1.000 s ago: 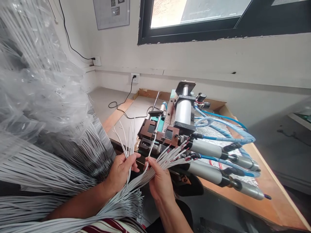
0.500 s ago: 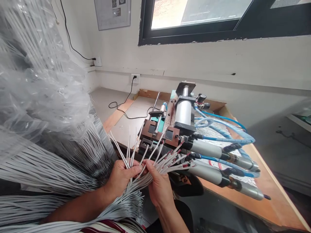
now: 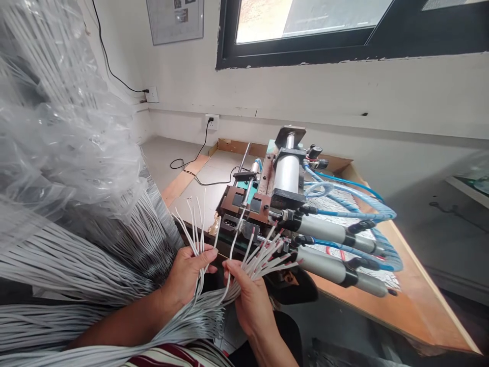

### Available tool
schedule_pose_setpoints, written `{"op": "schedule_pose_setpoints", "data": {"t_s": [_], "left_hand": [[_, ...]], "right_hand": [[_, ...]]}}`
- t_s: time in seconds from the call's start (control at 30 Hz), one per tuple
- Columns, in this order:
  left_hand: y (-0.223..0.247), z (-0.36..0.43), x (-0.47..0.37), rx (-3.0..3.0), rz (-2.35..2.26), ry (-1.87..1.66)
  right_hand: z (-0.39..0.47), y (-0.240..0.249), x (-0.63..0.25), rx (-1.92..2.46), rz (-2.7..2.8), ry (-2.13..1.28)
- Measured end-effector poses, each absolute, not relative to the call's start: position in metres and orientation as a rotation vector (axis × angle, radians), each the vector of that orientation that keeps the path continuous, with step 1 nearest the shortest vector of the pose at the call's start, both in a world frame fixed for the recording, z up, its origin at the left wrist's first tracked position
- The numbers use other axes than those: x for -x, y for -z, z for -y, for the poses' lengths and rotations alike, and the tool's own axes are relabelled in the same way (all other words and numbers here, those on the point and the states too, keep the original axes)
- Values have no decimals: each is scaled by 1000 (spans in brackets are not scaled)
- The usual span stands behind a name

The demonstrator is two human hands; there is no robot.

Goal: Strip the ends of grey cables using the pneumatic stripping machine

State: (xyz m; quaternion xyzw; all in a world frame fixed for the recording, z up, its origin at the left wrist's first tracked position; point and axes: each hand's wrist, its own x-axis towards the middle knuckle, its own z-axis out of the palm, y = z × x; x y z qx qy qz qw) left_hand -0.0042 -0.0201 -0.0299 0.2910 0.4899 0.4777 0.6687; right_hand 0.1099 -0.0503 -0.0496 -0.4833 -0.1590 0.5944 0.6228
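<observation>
Cables [image 3: 214, 302], slim, round and pale grey, run in a long bunch across the person's lap and rise in front of the machine [image 3: 288, 173]; their ends fan into two sprays, those by the right hand [image 3: 250, 298] showing reddish tips, those in the left hand [image 3: 187, 272] looking plain and whitish; the left thumb and fingers are closed round a few upright strands; the right thumb and forefinger pinch a single cable [image 3: 233, 245], which bends up to the machine's brown block [image 3: 229, 200], while the thicker spray leans out past that hand; crumpled clear plastic [image 3: 72, 148] at the left wraps a tall stack of similar cables, with more spilling out below it; a low wooden wall [image 3: 240, 148] edges the worktop bearing the machine, its blue hoses [image 3: 376, 205] and grey cylinders [image 3: 323, 265].
</observation>
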Motion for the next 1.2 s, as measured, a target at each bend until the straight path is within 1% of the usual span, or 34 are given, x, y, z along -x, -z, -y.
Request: {"op": "schedule_pose_setpoints", "data": {"t_s": [0.13, 0.33, 0.47, 0.6, 0.77, 0.87, 1.0, 1.1, 1.2], "left_hand": [[25, 22, 0, -689, -1018, -1063], [23, 21, 2, -786, -1015, -1074], [22, 16, 5, -883, -1030, -1098], [19, 12, 6, -1038, -1015, -1103], [15, 12, 9, -1290, -1128, -979], [14, 13, 11, -1509, -1204, -894], [15, 15, 10, -1704, -1127, -761], [15, 17, 9, -1757, -1014, -695], [15, 20, 8, -1761, -960, -716]], "right_hand": [[50, 50, -105, 1064, 572, -1475], [54, 58, -100, 1110, 551, -1215], [44, 55, -107, 1078, 405, -1151], [29, 47, -112, 1024, 250, -1223], [22, 44, -113, 989, 188, -1318], [22, 44, -114, 961, 227, -1406], [27, 42, -113, 910, 356, -1561], [33, 43, -109, 964, 347, -1493], [39, 46, -106, 1018, 271, -1367]]}}
